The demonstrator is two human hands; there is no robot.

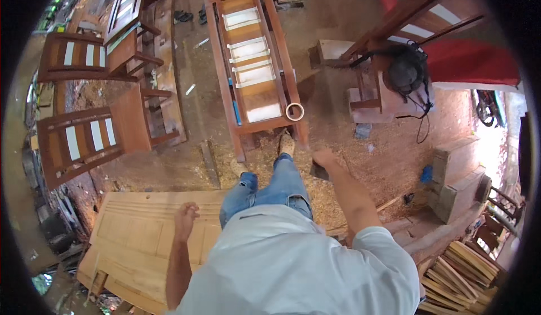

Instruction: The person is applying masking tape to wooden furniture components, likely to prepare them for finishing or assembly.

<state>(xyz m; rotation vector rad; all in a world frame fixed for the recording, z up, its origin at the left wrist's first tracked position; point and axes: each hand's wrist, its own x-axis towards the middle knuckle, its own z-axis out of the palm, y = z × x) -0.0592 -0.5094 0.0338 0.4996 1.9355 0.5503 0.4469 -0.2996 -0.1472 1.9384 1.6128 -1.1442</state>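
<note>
My right hand grips a dark flat piece, perhaps folded sandpaper or a block, above the shavings-strewn floor. My left hand is empty with its fingers loosely curled, over a pale wooden panel door. Ahead of my feet lies a reddish-brown wooden chair frame, its slatted back bearing white panels edged with masking tape. A roll of tape rests on the frame's near right corner.
Wooden chairs with white panels stand on the left. At right, a black bag with straps sits on another chair beside a red cloth. Concrete blocks and stacked wood strips are farther right. An offcut lies on the floor.
</note>
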